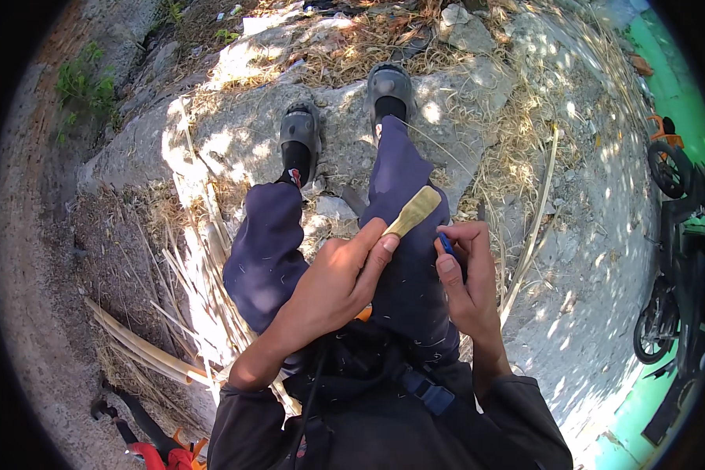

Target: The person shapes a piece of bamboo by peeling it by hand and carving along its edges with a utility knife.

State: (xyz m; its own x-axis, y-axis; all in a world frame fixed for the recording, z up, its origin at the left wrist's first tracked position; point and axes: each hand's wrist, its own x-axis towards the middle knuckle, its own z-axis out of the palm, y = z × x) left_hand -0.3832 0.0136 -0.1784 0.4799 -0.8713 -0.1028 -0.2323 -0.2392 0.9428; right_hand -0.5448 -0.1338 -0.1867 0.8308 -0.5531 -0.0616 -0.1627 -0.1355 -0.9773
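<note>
My left hand (338, 276) is closed around the narrow end of a flat, pale yellow-tan wooden piece (415, 210). Its wider, spatula-like end points up and to the right, above my right thigh. To its right, my right hand (471, 283) pinches a small blue-handled tool (446, 244) between thumb and fingers. Most of that tool is hidden in the grip, so its working end cannot be made out. The tool and the wooden piece are apart, with a small gap between them. Small pale shavings dot my dark trousers (406, 313).
A bundle of long pale strips (200, 270) lies left of my legs, beside thicker curved strips (145, 352). My shoes (389, 84) rest on rough stone (462, 129). Motorcycles (670, 258) stand at the far right. At the lower left lies something red and black (160, 450).
</note>
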